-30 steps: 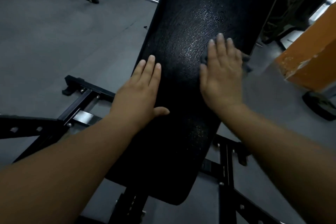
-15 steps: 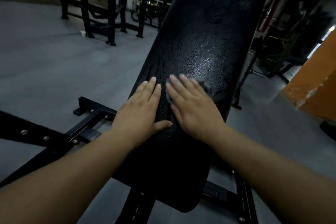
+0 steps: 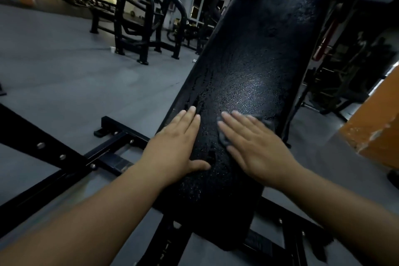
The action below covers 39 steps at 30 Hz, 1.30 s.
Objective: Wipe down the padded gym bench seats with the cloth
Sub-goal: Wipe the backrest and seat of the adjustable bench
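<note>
Black textured vinyl covers the padded bench seat point(image 3: 254, 60). My right hand point(image 3: 257, 149) lies flat, fingers straight, pressing the small grey cloth point(image 3: 224, 139) onto it. My left hand point(image 3: 177, 147) rests flat at the left edge. With nothing gripping the cloth, I judge it may slide free or snag on the peeling patches.

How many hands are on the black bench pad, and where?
2. The left hand lies flat by the left edge of the pad; the right hand presses the cloth further right.
</note>
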Tool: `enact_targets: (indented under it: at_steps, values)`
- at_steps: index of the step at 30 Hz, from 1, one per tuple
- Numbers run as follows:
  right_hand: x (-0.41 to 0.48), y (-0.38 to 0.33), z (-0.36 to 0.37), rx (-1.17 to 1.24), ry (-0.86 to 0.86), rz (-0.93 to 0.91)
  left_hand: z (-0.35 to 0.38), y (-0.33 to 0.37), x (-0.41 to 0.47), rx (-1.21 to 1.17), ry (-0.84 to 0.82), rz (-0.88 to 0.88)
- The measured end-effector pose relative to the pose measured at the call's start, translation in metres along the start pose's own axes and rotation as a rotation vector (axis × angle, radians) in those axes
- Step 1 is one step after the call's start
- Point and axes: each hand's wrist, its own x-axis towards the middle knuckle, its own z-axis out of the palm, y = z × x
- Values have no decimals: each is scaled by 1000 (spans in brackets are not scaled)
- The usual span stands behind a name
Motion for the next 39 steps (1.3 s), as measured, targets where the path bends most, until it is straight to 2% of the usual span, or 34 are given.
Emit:
enact_targets:
  at_steps: [2, 4, 5, 7, 9, 10, 12, 14, 16, 17, 18, 20, 22, 23, 24, 26, 27, 28, 31, 32, 35, 37, 39]
  values:
    - [24, 7, -3, 8, 36, 174, -5, -3, -4, 10, -40, 18]
    - [50, -19, -1, 30, 97, 353, -8, -8, -7, 42, -49, 45]
    - [52, -40, 3, 39, 86, 336, -8, -10, -11, 46, -48, 46]
    - [27, -66, 13, 34, 14, 100, -7, -13, -17, 31, -39, 29]
    - [-2, -49, 9, 24, -75, -99, -5, -15, -25, 4, -37, -6]
    - [-6, -32, 4, 20, -78, -115, -5, -16, -30, -6, -44, -23]
    - [10, 4, -5, 4, -42, 41, -3, -17, -37, -28, -43, -44]
    - [56, 24, -16, 17, 29, 288, -1, -18, -41, -48, -24, -66]
    - [105, 3, -16, 28, 50, 444, 2, -18, -43, -65, -11, -107]
    - [122, -17, -13, 26, 38, 439, 3, -18, -43, -74, -10, -129]
    - [130, -37, -10, 36, 17, 358, 4, -19, -42, -83, -13, -145]
    - [118, -56, -4, 19, -41, 88, 2, -21, -39, -97, -22, -147]
    - [107, -32, -15, 18, -104, -104, -1, -26, -37, -111, -25, -130]
    - [112, -11, -20, -1, -100, -101, -3, -27, -38, -116, -28, -113]
    - [123, 11, -24, -13, -73, -19, -3, -29, -37, -118, -26, -95]
    - [156, 37, -33, -8, 49, 289, -1, -27, -38, -101, -21, -80]
    - [175, 30, -31, -25, 71, 386, 1, -27, -36, -94, -13, -79]
    - [190, 10, -25, -55, 69, 371, 4, -28, -36, -87, -8, -81]
    - [173, -54, -5, -64, 27, -40, 6, -28, -34, -113, -4, -90]
    - [150, -58, -3, 7, -34, -108, 5, -29, -35, -119, -5, -90]
    - [99, -17, -13, -19, -68, -142, 4, -31, -41, -148, -9, -98]
    - [98, 10, -18, -25, -62, 5, 3, -31, -43, -155, -10, -109]
    - [119, -5, -15, 5, 32, 236, 1, -29, -42, -138, -12, -109]
